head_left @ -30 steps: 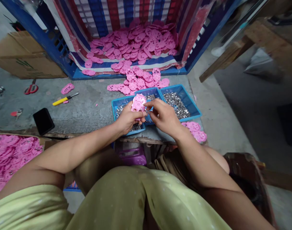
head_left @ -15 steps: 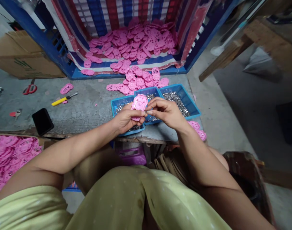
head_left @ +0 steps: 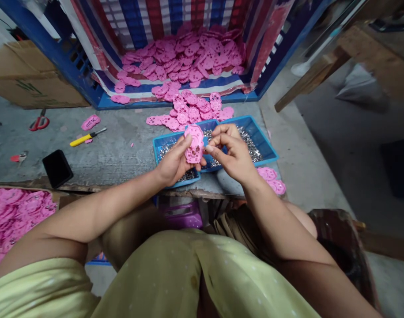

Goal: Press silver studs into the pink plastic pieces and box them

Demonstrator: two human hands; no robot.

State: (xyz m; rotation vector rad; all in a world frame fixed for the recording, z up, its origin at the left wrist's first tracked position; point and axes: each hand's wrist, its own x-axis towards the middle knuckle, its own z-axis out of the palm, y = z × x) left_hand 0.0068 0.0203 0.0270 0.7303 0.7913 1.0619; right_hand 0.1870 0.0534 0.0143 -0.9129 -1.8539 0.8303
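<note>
My left hand [head_left: 173, 162] grips a pink plastic piece [head_left: 194, 143] with holes in it, held upright over the blue trays. Close to its right edge, my right hand [head_left: 231, 152] has thumb and index finger pinched together; whatever is between them is too small to name. Below the hands stand a left blue tray [head_left: 158, 142], a middle blue tray [head_left: 211, 125] and a right blue tray [head_left: 271, 152], with small shiny metal parts [head_left: 253, 145] inside. A heap of similar pink pieces [head_left: 191, 108] lies just behind the trays.
A blue crate [head_left: 135, 105] with striped lining holds many pink pieces [head_left: 185, 55]. On the table's left lie scissors [head_left: 40, 122], a yellow-handled tool [head_left: 81, 140] and a black phone [head_left: 58, 168]. A box of pink pieces [head_left: 18, 221] sits lower left; a cardboard box [head_left: 39, 79] stands behind.
The pink piece has turned in my left hand, and my left thumb has shifted up its side. My right hand has drawn slightly away from it.
</note>
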